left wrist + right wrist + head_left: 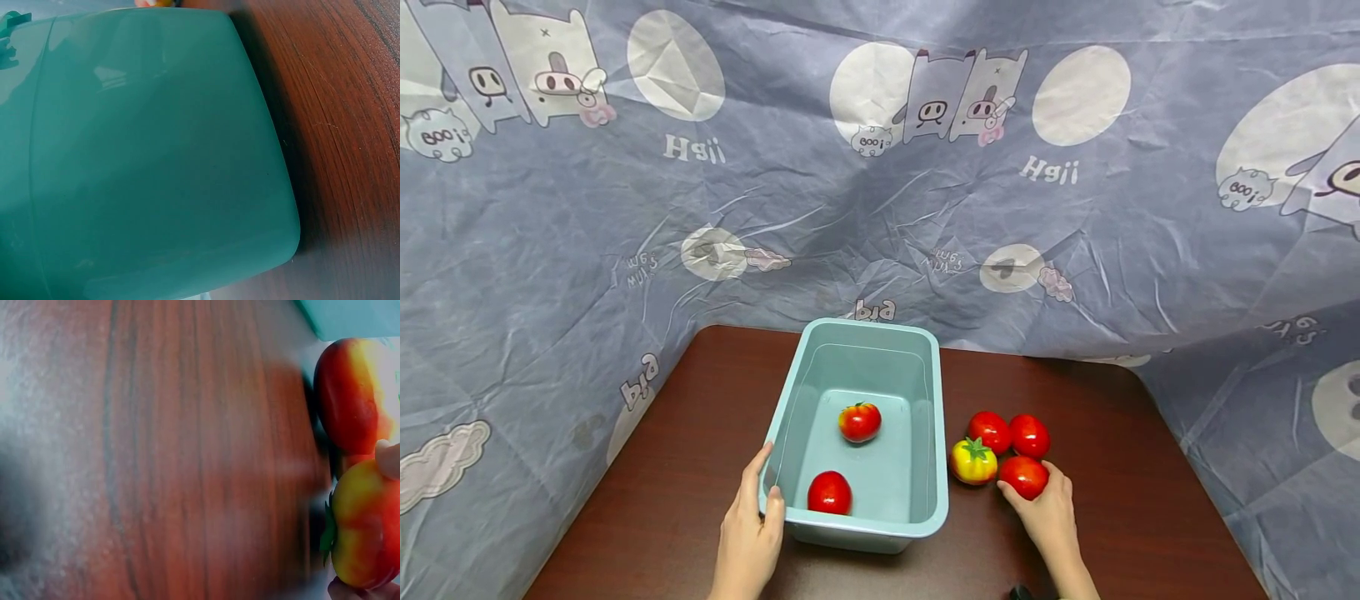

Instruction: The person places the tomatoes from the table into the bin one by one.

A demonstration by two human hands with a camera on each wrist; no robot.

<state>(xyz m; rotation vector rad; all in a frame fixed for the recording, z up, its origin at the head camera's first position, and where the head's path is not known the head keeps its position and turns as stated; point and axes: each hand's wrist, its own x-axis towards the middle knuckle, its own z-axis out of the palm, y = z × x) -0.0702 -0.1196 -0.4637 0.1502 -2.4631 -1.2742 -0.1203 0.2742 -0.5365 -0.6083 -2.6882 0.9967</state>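
A light blue-green plastic bin (928, 425) stands on the table with two red tomatoes inside, one mid-floor (860, 422) and one near the front wall (830, 493). My left hand (750, 533) holds the bin's front left corner, thumb at the rim. The left wrist view shows the bin's outer wall (156, 150), no fingers. To the right of the bin, my right hand (1051, 508) grips a red tomato (1024, 477) between thumb and fingers. In the right wrist view this tomato (369, 525) shows yellow patches and a green calyx, with fingertips at both sides.
Close by the held tomato are a yellow tomato with green leaves (973, 462) and two red ones, left (989, 432) and right (1029, 436). The dark wooden table (1135, 500) ends at a grey-blue patterned cloth (880, 208). A small black object (1021, 592) is at the bottom edge.
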